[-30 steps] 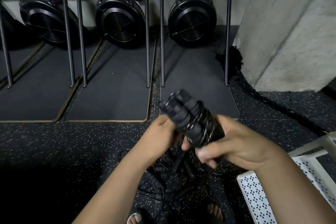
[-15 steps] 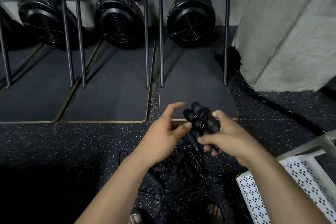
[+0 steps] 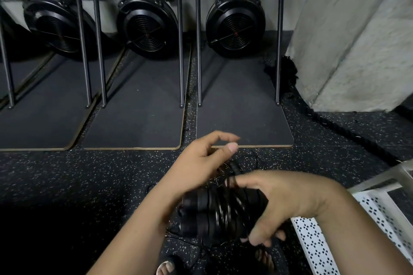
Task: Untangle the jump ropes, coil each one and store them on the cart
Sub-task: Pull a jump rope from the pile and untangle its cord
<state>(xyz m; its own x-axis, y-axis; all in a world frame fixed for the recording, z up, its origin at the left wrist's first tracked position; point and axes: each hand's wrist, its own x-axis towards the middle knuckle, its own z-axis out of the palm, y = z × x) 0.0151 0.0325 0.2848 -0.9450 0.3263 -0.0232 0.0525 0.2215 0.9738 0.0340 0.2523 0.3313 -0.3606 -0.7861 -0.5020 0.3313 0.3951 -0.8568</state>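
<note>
R hand (image 3: 288, 203) clenched round coiled jump rope (image 3: 219, 212): handles side by side w/ cable wound round them, low centre, just left of white perforated cart (image 3: 312, 245) edge. L hand (image 3: 199, 163) above bundle, fingers loose, nothing visibly in it. More tangled rope (image 3: 234, 166) on speckled floor (image 3: 89, 174) beneath. Open floor to left; mat (image 3: 241, 107) edge just ahead, concrete pillar (image 3: 357, 40) front-right.

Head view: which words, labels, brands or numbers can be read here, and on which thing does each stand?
No text can be read.
Right fan housing, red dot at the hub: too small to read.
White cart: only a punched pattern.
Wrapped jump rope handles: no print visible.
</note>
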